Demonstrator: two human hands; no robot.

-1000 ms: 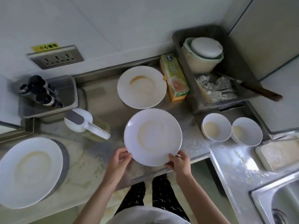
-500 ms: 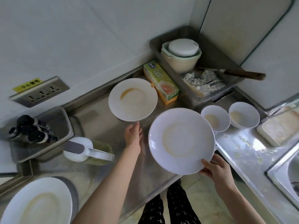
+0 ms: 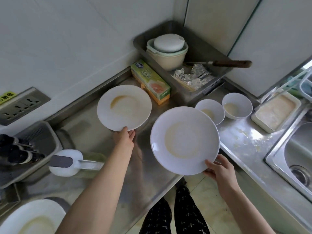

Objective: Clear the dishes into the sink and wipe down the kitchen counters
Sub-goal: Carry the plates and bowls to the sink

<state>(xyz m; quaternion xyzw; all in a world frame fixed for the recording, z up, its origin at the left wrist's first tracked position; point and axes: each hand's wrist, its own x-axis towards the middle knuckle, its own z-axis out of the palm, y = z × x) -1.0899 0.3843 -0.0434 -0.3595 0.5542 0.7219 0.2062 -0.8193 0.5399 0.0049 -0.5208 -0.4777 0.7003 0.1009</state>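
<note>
My right hand (image 3: 219,169) grips the near rim of a white, sauce-stained plate (image 3: 184,141), held above the counter's front edge. My left hand (image 3: 124,138) is at the near rim of a second dirty white plate (image 3: 124,107) further back on the steel counter (image 3: 94,132), its fingers under the rim. A third dirty plate (image 3: 32,218) lies at the bottom left. Two small white bowls (image 3: 211,111) (image 3: 237,105) with residue stand to the right. The steel sink (image 3: 297,159) is at the far right.
A green-and-yellow box (image 3: 150,81) lies behind the plates. A grey tray (image 3: 202,48) in the corner holds stacked bowls, foil and a knife (image 3: 231,63). A white rectangular dish (image 3: 275,112) sits by the sink. A lidded jug (image 3: 67,162) and a rack of dark bottles (image 3: 16,149) are at left.
My left hand let go of the held plate and reached forward to the rear plate's rim. My right hand carried the held plate rightward. The view turned toward the sink.
</note>
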